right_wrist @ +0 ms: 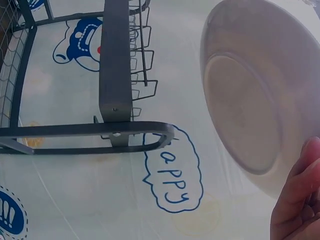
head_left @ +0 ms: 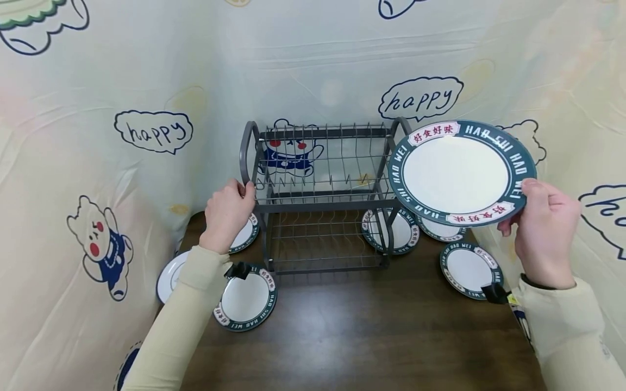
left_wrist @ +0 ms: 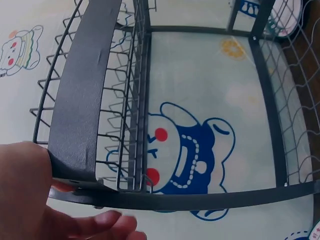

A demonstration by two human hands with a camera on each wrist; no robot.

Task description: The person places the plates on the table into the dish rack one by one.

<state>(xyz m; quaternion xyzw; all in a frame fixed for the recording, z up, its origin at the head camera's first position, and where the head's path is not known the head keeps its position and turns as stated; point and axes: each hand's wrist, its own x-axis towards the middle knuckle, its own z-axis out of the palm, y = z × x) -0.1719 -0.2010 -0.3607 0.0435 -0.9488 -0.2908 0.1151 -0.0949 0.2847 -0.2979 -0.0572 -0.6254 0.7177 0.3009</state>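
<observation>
A white plate (head_left: 455,174) with a dark green lettered rim is held up by my right hand (head_left: 548,222), thumb on the top of its rim and fingers underneath. Its pale underside (right_wrist: 245,115) faces the right wrist view, beside the rack's upper right corner. The two-tier grey wire dish rack (head_left: 323,207) stands on the brown table (head_left: 323,326). At the front left corner of the upper tier, my left hand (head_left: 229,214) grips the frame. In the left wrist view, fingers (left_wrist: 110,225) curl below the corner of the metal bar (left_wrist: 80,100).
Several similar plates lie on the table: one plate (head_left: 245,298) front left, another plate (head_left: 470,269) at the right, and a plate (head_left: 391,231) behind the rack's lower right. A white plate (head_left: 168,277) sits far left. Printed cloth (head_left: 313,70) surrounds the table.
</observation>
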